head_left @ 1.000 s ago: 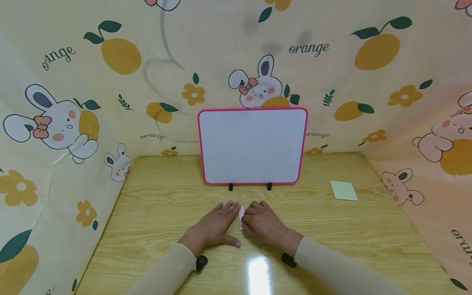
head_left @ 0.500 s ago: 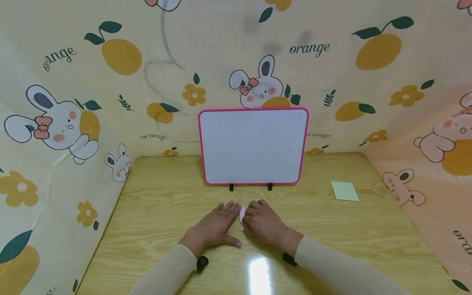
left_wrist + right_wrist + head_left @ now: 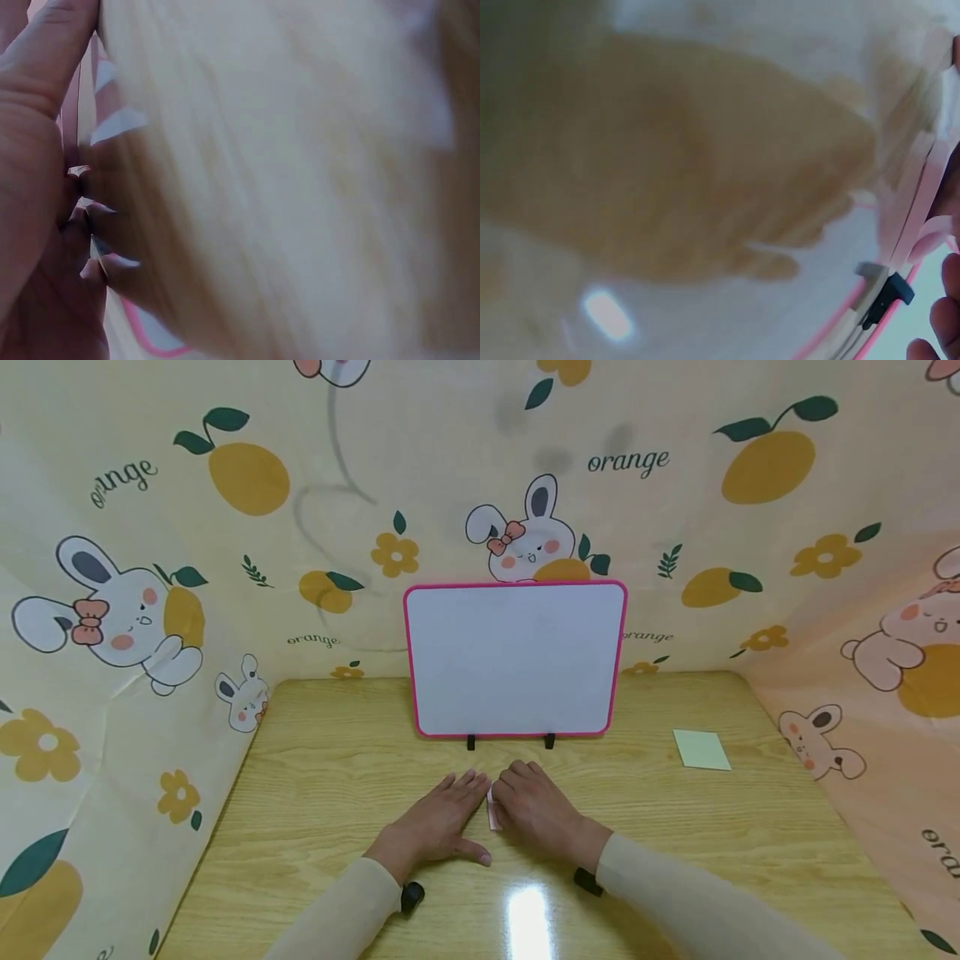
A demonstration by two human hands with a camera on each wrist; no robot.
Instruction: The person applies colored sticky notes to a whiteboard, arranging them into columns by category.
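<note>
A narrow strip of folded pink paper (image 3: 492,815) lies on the table between the two hands. On its left side my left hand (image 3: 438,818) lies palm down with straight fingers, the fingertips right at the strip's upper end and the thumb stretched to the right. My right hand (image 3: 536,810) has curled fingers and pinches the strip's right edge, covering part of it. The thumb and fingers of my left hand (image 3: 37,172) line the edge of the left wrist view. A few fingers of my right hand (image 3: 946,304) show at the right wrist view's border.
A whiteboard (image 3: 517,660) with a pink frame stands upright behind the hands on small black feet (image 3: 471,742). To the right lies a square pale green paper sheet (image 3: 701,750). Printed cloth (image 3: 315,527) walls in the wooden table (image 3: 315,793) at the back and sides.
My right hand has slid slightly away from me along the strip, baring more of its near end. The left hand has stayed in place.
</note>
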